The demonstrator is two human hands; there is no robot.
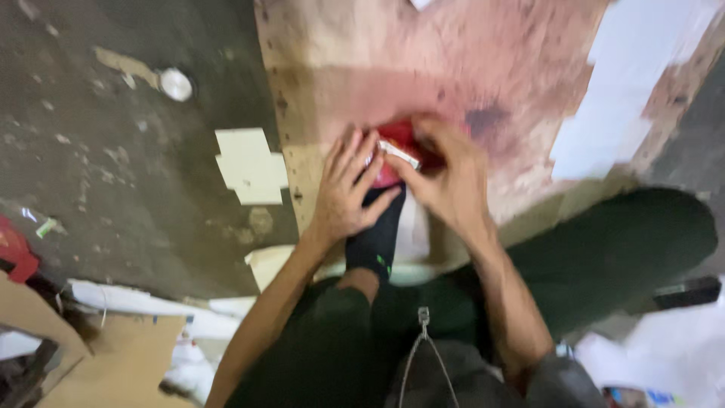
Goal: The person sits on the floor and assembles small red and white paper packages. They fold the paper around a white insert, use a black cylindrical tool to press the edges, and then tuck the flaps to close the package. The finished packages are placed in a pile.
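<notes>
Both my hands meet over a small red packet [399,140] with a white strip on it, lying on a stained wooden board [423,68]. My left hand [346,189] rests flat with its fingers spread, pressing on the packet's left side. My right hand [445,177] pinches the packet's white strip from the right with thumb and fingertips. My foot in a black sock [377,234] lies just under the hands. The frame is blurred.
A dirty concrete floor [128,166] lies to the left, with a white cut paper piece [249,166] and a small round white lid [176,84]. White sheets [627,91] lie at the right. Cardboard [113,355] and a red object [15,253] sit at the lower left.
</notes>
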